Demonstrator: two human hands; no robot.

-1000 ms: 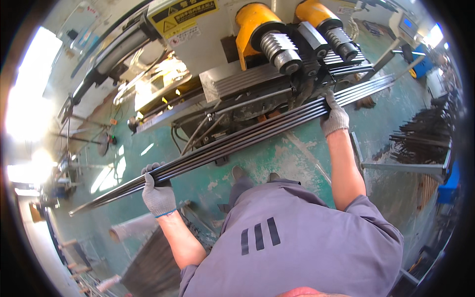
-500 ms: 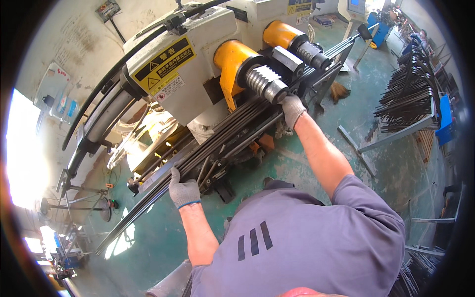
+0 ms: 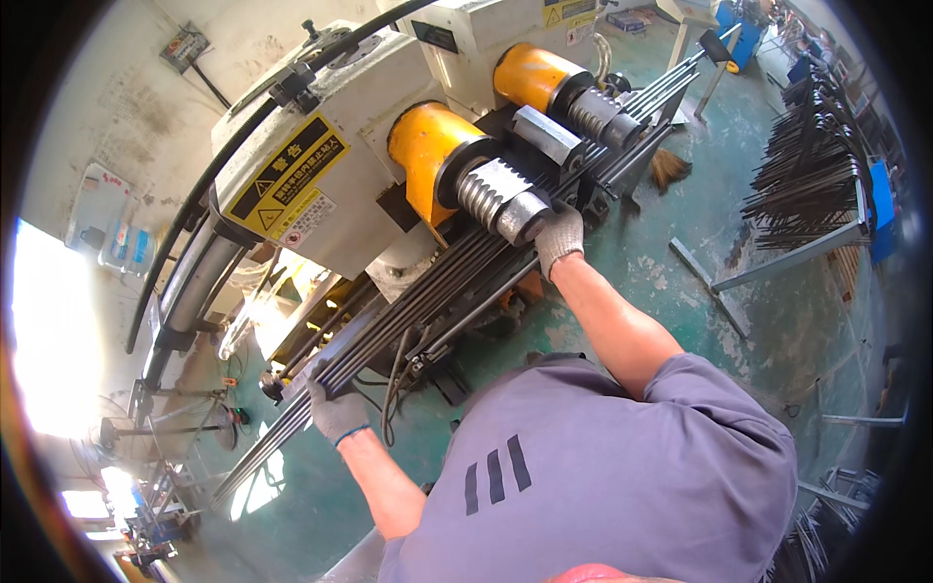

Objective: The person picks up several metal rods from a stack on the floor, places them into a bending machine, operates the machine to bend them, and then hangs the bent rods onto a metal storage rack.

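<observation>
Here, your left grip (image 3: 338,412) is clasping rods (image 3: 403,309) left of the nearer orange cylinder (image 3: 421,155), your right grip (image 3: 561,237) hiding its closure.

Purple-grey shirt (image 3: 622,466), short sleeves (image 3: 714,400), three black bars (image 3: 497,476); knit gloves (image 3: 338,414), blue-edged left cuff (image 3: 352,434)
</observation>
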